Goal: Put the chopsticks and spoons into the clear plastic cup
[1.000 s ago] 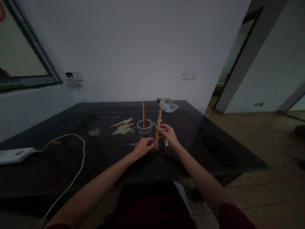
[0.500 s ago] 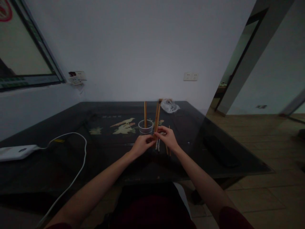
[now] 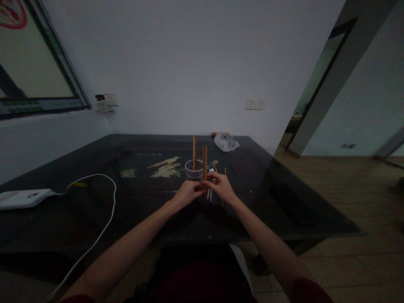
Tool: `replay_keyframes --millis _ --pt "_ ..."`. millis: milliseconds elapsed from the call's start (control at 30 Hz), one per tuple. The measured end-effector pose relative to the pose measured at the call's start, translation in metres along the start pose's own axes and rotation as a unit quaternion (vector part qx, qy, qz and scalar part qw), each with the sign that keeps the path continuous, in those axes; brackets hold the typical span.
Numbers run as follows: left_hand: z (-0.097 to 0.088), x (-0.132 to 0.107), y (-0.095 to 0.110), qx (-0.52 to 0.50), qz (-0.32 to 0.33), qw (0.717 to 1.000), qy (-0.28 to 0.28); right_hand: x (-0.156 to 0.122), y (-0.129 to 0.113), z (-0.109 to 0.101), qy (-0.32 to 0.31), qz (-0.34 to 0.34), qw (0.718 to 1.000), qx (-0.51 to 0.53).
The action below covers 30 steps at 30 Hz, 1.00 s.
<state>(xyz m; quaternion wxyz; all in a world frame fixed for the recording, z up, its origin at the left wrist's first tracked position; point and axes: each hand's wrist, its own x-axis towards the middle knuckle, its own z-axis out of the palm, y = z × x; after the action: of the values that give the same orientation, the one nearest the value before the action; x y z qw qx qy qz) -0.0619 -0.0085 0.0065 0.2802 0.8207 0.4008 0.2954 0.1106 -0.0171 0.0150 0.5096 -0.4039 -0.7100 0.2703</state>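
Between my hands a pair of wooden chopsticks [image 3: 205,162] stands upright. My left hand [image 3: 190,191] has its fingertips closed around their lower part, and my right hand [image 3: 220,185] pinches them from the other side. Just behind and to the left is a clear plastic cup [image 3: 194,168] with another pair of chopsticks [image 3: 195,147] standing in it. Metal spoons [image 3: 210,194] lie on the table below my right hand, partly hidden by it. More chopsticks [image 3: 224,203] lie beside the spoons, under my right wrist.
The dark table [image 3: 142,219] has a flower-and-bird pattern. A crumpled clear plastic bag [image 3: 226,143] lies at the back edge. A white device [image 3: 25,199] with a white cable [image 3: 114,198] is on the left; a dark flat object [image 3: 293,204] lies on the right.
The held chopsticks have dropped lower between my hands and stand straighter, closer to the cup. The view has shifted slightly.
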Motion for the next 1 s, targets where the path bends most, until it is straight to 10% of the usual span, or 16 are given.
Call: replay_keyframes --millis 567,1000 --pt "-0.023 0.000 0.006 -0.080 -0.004 0.996 -0.040 -0.002 0.000 0.000 0.005 -0.002 0.999 -0.036" --pt "-0.025 -0.003 0.030 -0.107 0.063 0.979 0.160 -0.004 -0.007 0.001 -0.036 -0.038 0.998 -0.026"
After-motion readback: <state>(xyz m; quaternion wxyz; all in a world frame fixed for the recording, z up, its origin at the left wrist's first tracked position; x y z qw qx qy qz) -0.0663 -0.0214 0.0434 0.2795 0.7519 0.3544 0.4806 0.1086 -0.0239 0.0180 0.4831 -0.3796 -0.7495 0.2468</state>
